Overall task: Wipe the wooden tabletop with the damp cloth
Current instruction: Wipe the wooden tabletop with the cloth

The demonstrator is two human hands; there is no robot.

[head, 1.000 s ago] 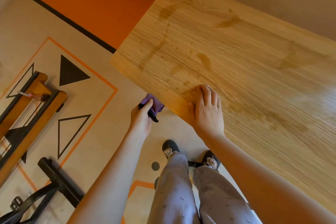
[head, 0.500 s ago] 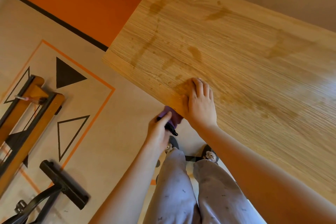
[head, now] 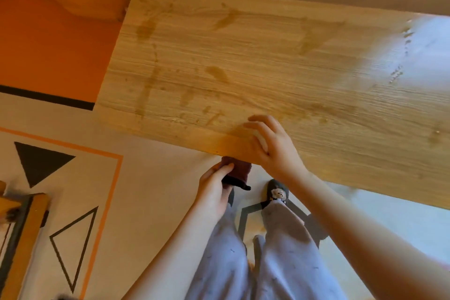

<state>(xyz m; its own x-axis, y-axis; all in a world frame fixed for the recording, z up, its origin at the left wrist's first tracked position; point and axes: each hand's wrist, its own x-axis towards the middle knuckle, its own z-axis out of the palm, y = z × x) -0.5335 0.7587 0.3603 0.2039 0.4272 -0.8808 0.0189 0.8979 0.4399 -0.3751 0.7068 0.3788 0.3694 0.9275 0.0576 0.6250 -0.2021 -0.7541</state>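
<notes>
Both hands had closed in at the near edge: my left hand (head: 214,192) gripped the damp cloth (head: 237,172) just under the tabletop (head: 280,75), my right hand (head: 275,146) lay open, cupped above, streaks unwiped.

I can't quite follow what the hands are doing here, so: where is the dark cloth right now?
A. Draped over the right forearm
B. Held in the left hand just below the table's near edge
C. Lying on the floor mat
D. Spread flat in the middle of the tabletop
B: the left hand grips the dark cloth just under the wooden tabletop edge, beside the right hand resting on that edge.
</notes>
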